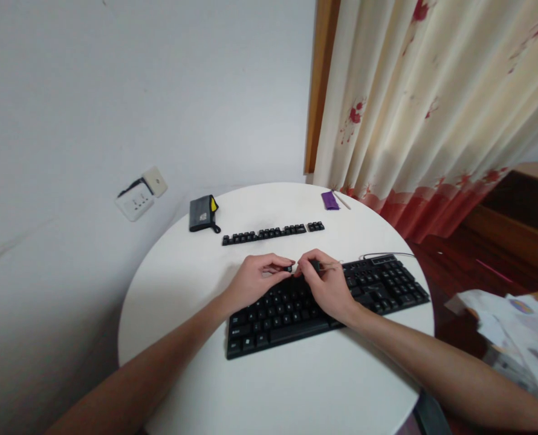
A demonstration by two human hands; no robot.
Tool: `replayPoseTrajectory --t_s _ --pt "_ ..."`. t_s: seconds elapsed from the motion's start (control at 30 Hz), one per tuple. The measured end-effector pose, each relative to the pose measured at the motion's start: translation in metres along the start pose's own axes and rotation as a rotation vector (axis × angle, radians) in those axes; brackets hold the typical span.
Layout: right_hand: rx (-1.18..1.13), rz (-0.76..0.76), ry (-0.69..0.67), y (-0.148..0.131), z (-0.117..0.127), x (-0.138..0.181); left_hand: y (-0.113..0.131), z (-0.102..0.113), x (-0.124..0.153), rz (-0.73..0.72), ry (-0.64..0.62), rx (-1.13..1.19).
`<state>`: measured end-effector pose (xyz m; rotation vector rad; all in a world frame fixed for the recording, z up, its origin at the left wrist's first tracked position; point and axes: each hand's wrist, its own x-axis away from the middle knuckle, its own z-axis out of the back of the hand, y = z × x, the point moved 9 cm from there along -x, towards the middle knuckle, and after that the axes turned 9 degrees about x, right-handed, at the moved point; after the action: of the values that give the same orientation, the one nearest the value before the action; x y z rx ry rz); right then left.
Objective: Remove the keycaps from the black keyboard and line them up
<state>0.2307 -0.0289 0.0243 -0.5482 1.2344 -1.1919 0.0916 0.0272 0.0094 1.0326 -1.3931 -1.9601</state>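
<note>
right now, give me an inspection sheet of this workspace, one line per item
surface: round white table, smooth, in use
job's things: black keyboard beneath the hands; row of loose black keycaps beyond it
clutter: dark pouch, purple item and pale stick toward the far edge
left hand: pinches a small black piece, probably a keycap
right hand: fingers closed on a thin wire-like tool
cables: thin dark cable behind the keyboard's far right side
surroundings: pale wall, wall socket, patterned curtain, papers at right
</note>
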Motion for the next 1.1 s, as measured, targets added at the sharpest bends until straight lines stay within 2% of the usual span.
replayPoseTrajectory --t_s 0.13,0.23,0.47,0.6,0.67,0.77,0.97,1.1 --pt "0.004 -0.049 0.010 0.007 0.000 0.000 0.018 -0.001 0.001 -0.164 -0.018 -0.137" --pt "0.030 -0.060 0.005 0.008 0.001 -0.001 0.026 -0.002 0.000 -0.225 -0.028 -0.182" --pt "0.031 -0.077 0.001 0.010 0.002 -0.001 0.024 -0.003 -0.002 -0.205 -0.047 -0.106" --pt "-0.078 -0.122 -0.009 0.019 0.002 -0.002 0.019 0.010 -0.004 -0.188 -0.011 0.007" --pt "-0.060 -0.082 0.005 0.015 0.005 -0.003 0.017 0.018 -0.005 -0.187 0.025 0.031" --pt "0.035 0.080 0.030 -0.005 0.011 -0.003 0.016 0.021 -0.005 -0.186 0.039 0.029" --pt "0.155 0.174 -0.179 -0.014 -0.010 0.004 0.020 0.012 -0.003 -0.195 -0.005 0.017" --pt "0.248 0.232 -0.178 -0.016 -0.013 0.007 0.020 0.013 -0.003 -0.192 0.005 0.045"
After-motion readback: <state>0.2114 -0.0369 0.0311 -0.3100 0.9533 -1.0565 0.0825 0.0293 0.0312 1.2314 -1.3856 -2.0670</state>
